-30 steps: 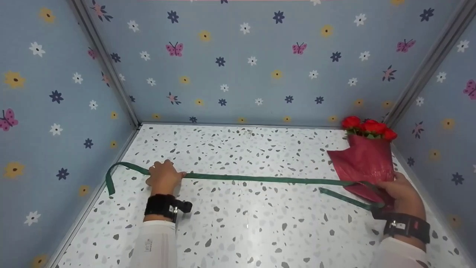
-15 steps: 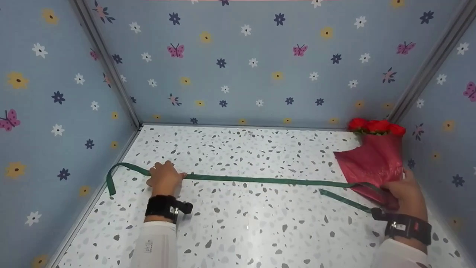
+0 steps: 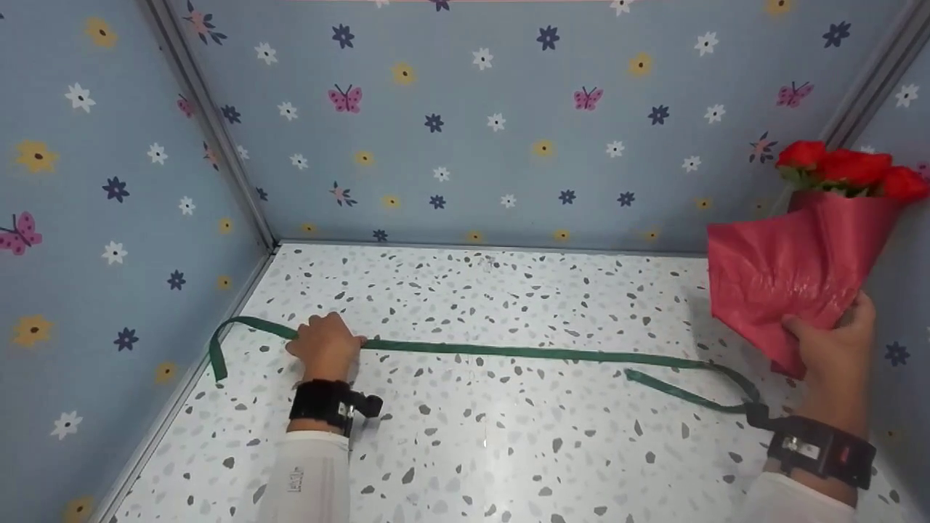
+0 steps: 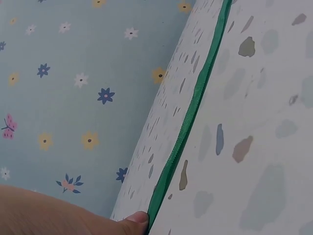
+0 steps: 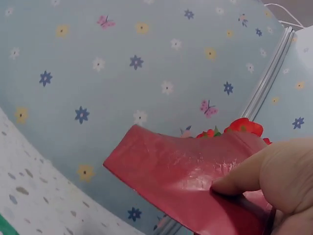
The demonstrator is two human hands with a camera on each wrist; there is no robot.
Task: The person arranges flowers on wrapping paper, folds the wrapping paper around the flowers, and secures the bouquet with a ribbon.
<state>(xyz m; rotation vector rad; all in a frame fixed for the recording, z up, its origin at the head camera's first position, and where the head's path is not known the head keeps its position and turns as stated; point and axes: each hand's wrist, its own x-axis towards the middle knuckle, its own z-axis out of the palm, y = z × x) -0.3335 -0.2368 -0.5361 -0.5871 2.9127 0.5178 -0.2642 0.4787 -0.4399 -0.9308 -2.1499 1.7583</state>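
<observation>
My right hand [image 3: 839, 356] grips the lower end of a bouquet [image 3: 799, 261] at the right, thumb across its red wrapping paper [image 5: 171, 171]. Red roses [image 3: 854, 167] with green leaves rise from the paper's top, and the bouquet is held up off the table. A long green ribbon [image 3: 523, 353] lies stretched across the table, its right end looping back near my right wrist. Over on the left, my left hand [image 3: 327, 347] holds the ribbon down with bent fingers. Its thumb tip meets the green ribbon [image 4: 188, 120] in the left wrist view.
The speckled white table [image 3: 465, 443] is closed in by light blue panels [image 3: 465, 87] printed with flowers and butterflies. Grey metal posts [image 3: 211, 123] stand at the back corners. The ribbon's left end curls near the left panel.
My right hand has lifted the bouquet off the table, up and to the right, uncovering the ribbon's right loop. My left hand has stayed on the ribbon.
</observation>
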